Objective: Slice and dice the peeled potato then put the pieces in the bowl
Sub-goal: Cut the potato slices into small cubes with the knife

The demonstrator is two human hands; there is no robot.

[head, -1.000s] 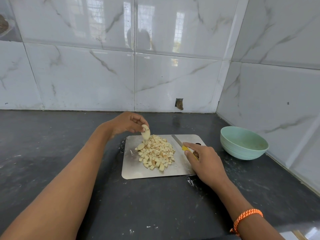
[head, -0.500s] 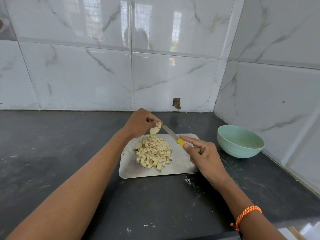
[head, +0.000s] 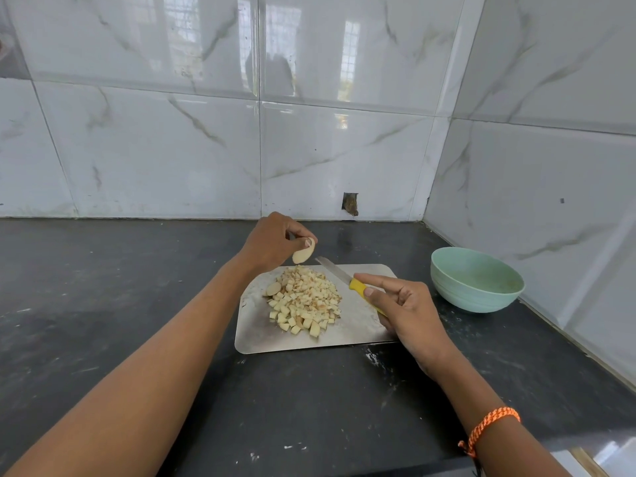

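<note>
The potato is nearly all reduced to a heap of small diced cubes (head: 304, 299) lying on the metal cutting board (head: 261, 335), between the two hands. One uncut potato slice (head: 304, 253) is up off the board, pinched at the fingertips of the left hand (head: 275, 244), which hangs over the board's far left corner with its fingers curled round the piece. Another rounded piece (head: 273, 289) lies flat at the heap's left edge, just below that hand, and it also looks uncut. The right hand (head: 406, 313) sits at the board's right edge, holding the yellow handle of the knife (head: 344, 278) loosely: the thumb and lower fingers seem to carry it while the index finger is stretched out straight above it. The blade points away and to the left, toward the left hand, its tip close to the raised slice but apart from it. Beyond the right hand, further right on the dark desk (head: 103, 304), stands the pale green bowl (head: 476, 294), and no potato can be seen in it. By this look, slicing is finished and dicing is almost done; two pieces are left to cut, and the whole transfer to the bowl is not yet begun.
</note>
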